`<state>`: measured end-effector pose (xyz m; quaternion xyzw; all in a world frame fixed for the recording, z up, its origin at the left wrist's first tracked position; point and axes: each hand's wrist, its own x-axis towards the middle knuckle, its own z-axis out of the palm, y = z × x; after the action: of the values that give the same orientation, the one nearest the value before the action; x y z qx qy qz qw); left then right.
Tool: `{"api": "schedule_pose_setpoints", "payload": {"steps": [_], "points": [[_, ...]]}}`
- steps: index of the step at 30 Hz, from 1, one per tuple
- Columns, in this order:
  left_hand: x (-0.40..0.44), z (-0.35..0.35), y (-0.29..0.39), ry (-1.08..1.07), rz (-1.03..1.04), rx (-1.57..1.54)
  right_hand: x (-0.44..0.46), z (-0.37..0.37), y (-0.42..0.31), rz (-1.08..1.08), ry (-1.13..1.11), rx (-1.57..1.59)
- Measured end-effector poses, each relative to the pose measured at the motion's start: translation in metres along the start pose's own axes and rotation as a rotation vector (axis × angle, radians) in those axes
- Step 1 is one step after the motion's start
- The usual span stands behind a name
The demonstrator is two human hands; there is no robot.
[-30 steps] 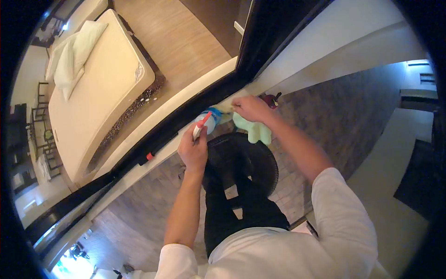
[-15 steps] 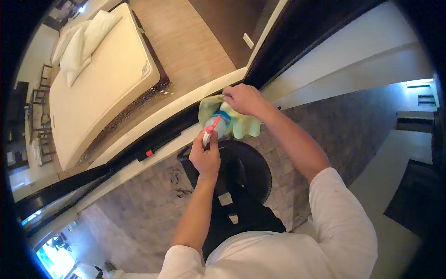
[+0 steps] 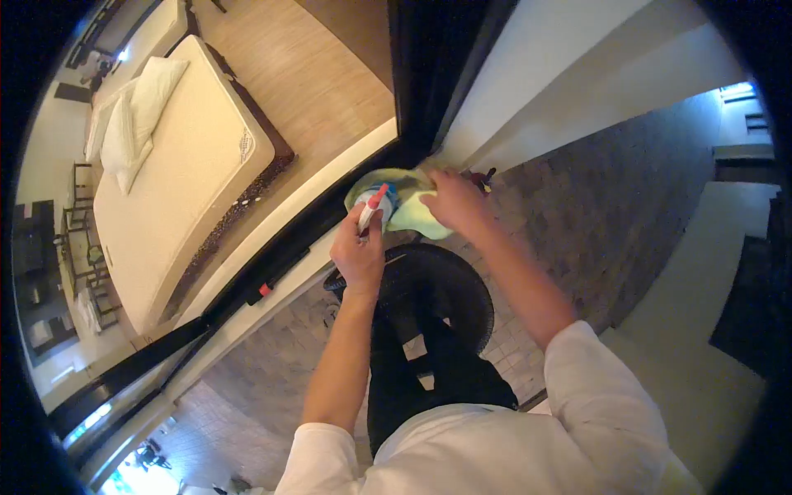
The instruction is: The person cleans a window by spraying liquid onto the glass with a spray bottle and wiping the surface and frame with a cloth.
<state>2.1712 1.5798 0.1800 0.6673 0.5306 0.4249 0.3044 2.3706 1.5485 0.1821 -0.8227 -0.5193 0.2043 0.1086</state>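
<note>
My left hand (image 3: 359,260) is wrapped around the white and red trigger head of a spray bottle (image 3: 376,200). The body of that bottle, pale with a blue band, sits partly behind the head and against the cloth. A yellow-green cloth (image 3: 415,216) spreads around and to the right of the bottle. My right hand (image 3: 462,202) grips the cloth near its right side, its fingertips partly hidden in the folds. Both hands are over the ledge beside the dark window frame.
A black-handled tool with a red part (image 3: 265,289) lies along the dark frame (image 3: 322,227). Below my hands stands a round black seat (image 3: 466,289) on the tiled floor (image 3: 569,206). Beyond the frame is a bed with a bare mattress (image 3: 177,190) and pillows (image 3: 153,103).
My right hand has moved down and right, from the cloth's top edge to its right side. The cloth has shifted and changed shape. The view has turned slightly; my left hand still holds the bottle.
</note>
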Motion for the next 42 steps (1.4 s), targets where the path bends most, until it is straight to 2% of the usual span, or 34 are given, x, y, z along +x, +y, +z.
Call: {"api": "schedule_pose_setpoints", "payload": {"steps": [2,5,7,8,11,13,14,16,18,20,22,26,30,32,34,36,38,41,42], "points": [[0.008,0.006,0.000,-0.006,0.209,0.002,-0.029,-0.006,0.010,-0.015,0.063,0.036],[0.010,0.015,0.003,-0.028,0.323,0.104,-0.052,-0.008,0.025,0.071,-0.013,0.109],[0.007,0.026,0.011,-0.056,0.324,0.107,-0.053,0.011,0.043,-0.049,-0.262,0.215],[0.004,0.032,0.013,-0.077,0.318,0.110,-0.047,0.032,0.053,-0.043,-0.258,0.228],[-0.003,0.052,0.028,-0.122,0.329,0.172,-0.017,0.087,0.074,-0.060,-0.091,0.336],[-0.020,0.061,0.033,-0.095,0.290,0.131,-0.009,0.098,0.086,0.202,0.060,0.336],[-0.026,0.063,0.032,-0.067,0.252,0.089,-0.005,0.095,0.091,0.203,0.058,0.337],[-0.021,0.065,0.034,-0.040,0.272,0.079,0.008,0.082,0.092,0.001,0.157,0.258],[-0.017,0.058,0.024,-0.012,0.292,0.070,0.024,0.074,0.087,-0.004,0.105,0.210],[-0.015,0.045,0.007,-0.127,0.417,0.128,0.039,0.076,0.080,-0.010,0.053,0.161],[-0.010,0.035,-0.007,-0.172,0.422,0.113,0.052,0.083,0.073,-0.085,0.205,0.162],[0.009,0.029,-0.007,-0.206,0.406,0.122,0.064,0.075,0.050,-0.070,0.133,0.079],[0.021,0.031,0.001,-0.212,0.397,0.188,0.056,0.062,0.038,-0.037,0.077,0.109],[0.023,0.035,0.008,-0.161,0.456,0.295,0.052,0.063,0.038,-0.015,0.060,0.132],[0.019,0.034,0.005,-0.192,0.398,0.296,0.046,0.079,0.046,0.010,0.288,0.299],[0.019,0.028,0.012,-0.208,0.343,0.290,0.024,0.075,0.049,0.048,0.309,0.367],[0.020,0.016,0.023,-0.350,0.225,0.260,-0.011,0.070,0.051,0.152,0.370,0.503],[0.021,0.000,0.039,-0.291,0.257,0.297,-0.064,0.097,0.077,0.263,0.526,0.574],[0.019,-0.004,0.040,-0.284,0.247,0.300,-0.083,0.095,0.079,0.255,0.517,0.572]]}}
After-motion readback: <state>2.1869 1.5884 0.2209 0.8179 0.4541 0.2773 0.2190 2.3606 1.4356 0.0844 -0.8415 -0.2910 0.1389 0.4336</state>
